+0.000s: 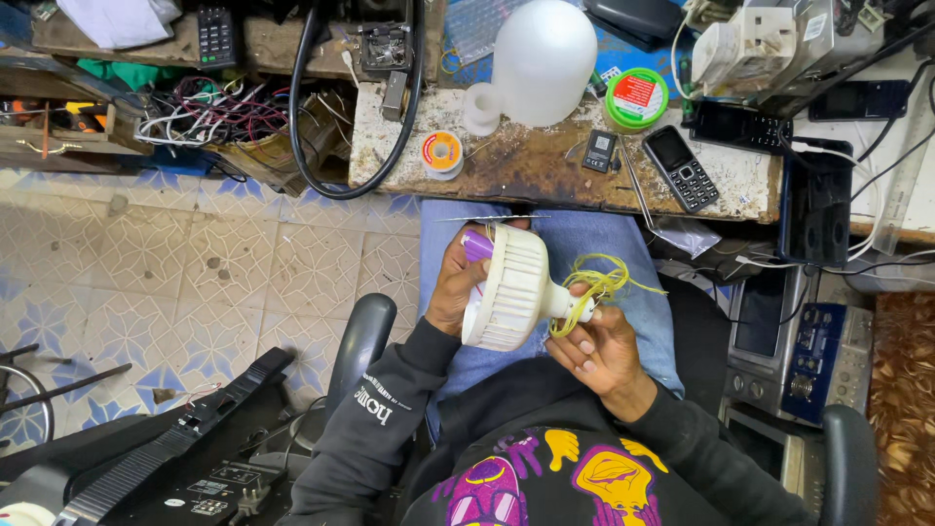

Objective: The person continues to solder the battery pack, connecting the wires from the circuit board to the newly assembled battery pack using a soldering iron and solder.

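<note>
- The left hand (453,287) wraps round the wide ribbed end of a white lamp body (508,288), fingers curled behind its rim; the grip is closed on the body.
- A purple piece (476,244) shows at the top of that hand, pressed against the lamp body; what it is cannot be told.
- The right hand (596,349) holds the narrow neck of the lamp body, thumb and fingers pinched round it where a tangle of yellow wire (596,281) comes out.
- The wire loops loosely above the right hand, with one strand trailing off to the right.
- The lamp body lies tilted on its side over the person's lap, above blue jeans (638,307), between the two hands and just below the counter edge.
- On the worn counter (526,170) stands a white dome (542,60), with a small white ring (480,107) touching its left side.
- A solder spool (442,153) sits near the counter's left end.
- A green round tin (636,98) lies to the right of the dome, and a dark keypad phone (681,168) lies below the tin.
- A small black module (599,151) rests between the dome and the phone.
- A thick black cable (307,117) hangs in a loop off the counter's left side, above the patterned floor tiles (195,273).
</note>
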